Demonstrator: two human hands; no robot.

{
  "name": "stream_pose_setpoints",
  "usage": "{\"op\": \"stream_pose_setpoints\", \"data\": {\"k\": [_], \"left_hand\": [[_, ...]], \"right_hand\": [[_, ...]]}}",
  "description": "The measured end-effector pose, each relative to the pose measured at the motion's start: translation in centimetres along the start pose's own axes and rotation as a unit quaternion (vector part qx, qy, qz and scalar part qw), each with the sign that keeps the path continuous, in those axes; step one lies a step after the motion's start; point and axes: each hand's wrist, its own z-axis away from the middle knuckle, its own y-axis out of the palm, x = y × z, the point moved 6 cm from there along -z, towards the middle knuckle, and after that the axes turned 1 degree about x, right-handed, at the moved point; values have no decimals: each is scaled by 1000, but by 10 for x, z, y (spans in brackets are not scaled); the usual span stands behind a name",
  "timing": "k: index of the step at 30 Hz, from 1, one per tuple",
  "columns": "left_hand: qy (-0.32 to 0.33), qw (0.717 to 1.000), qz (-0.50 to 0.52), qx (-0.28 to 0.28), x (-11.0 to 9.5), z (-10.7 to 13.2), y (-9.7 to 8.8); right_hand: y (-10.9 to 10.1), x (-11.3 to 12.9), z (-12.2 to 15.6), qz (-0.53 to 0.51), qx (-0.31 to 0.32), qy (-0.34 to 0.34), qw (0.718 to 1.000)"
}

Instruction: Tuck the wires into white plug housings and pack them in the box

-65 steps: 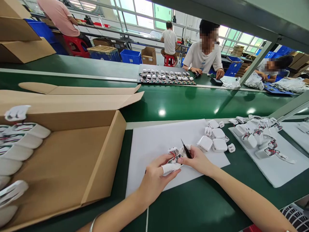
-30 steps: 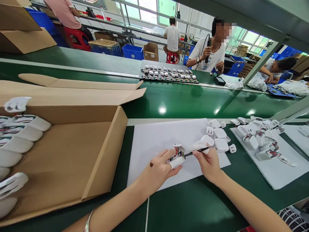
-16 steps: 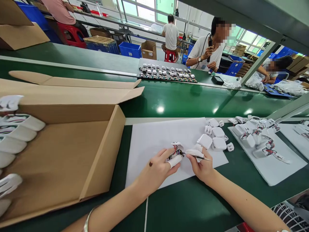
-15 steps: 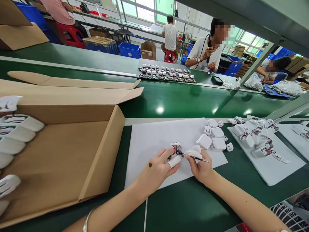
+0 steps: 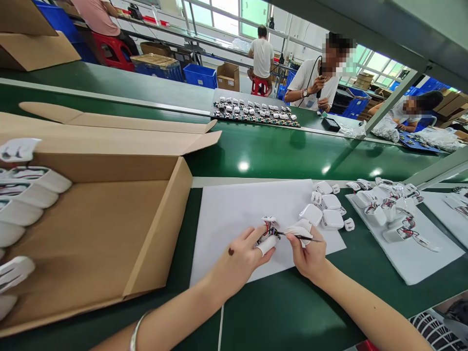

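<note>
Tweezers (image 5: pixel 300 237), upright moments ago, now lie level, pinched in the right hand (image 5: pixel 310 253), tips probing the wired charger part (image 5: pixel 268 233) (left hand (image 5: pixel 237 261) grips it).

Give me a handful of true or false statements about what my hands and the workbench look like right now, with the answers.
1. The left hand holds a small white part with red wires. True.
2. The right hand holds a screwdriver. False: it holds thin tweezers, tips at the part.
3. The cardboard box lies to the right of the hands. False: it lies to the left, flaps open.
4. White housings sit on the white sheet beyond the right hand. True.
5. The bench surface is red. False: it is green.
</note>
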Motion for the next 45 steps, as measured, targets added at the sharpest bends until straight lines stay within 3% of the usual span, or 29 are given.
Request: {"op": "stream_pose_setpoints", "data": {"k": [4, 12, 21, 32, 45], "left_hand": [[0, 1000, 1, -5, -1, -1, -2], [-7, 1000, -6, 2, -2, -2, -2], [-4, 1000, 2, -1, -3, -1, -2], [-10, 1000, -5, 10, -2, -1, 1], [-18, 1000, 1, -14, -4, 3, 3]], "right_hand": [[0, 6, 4, 26, -15, -49, 998], [-2, 3, 0, 27, -22, -18, 999], [0, 9, 3, 34, -22, -76, 996], [3, 7, 11, 65, -33, -61, 995], [4, 16, 11, 143, -76, -97, 982]]}}
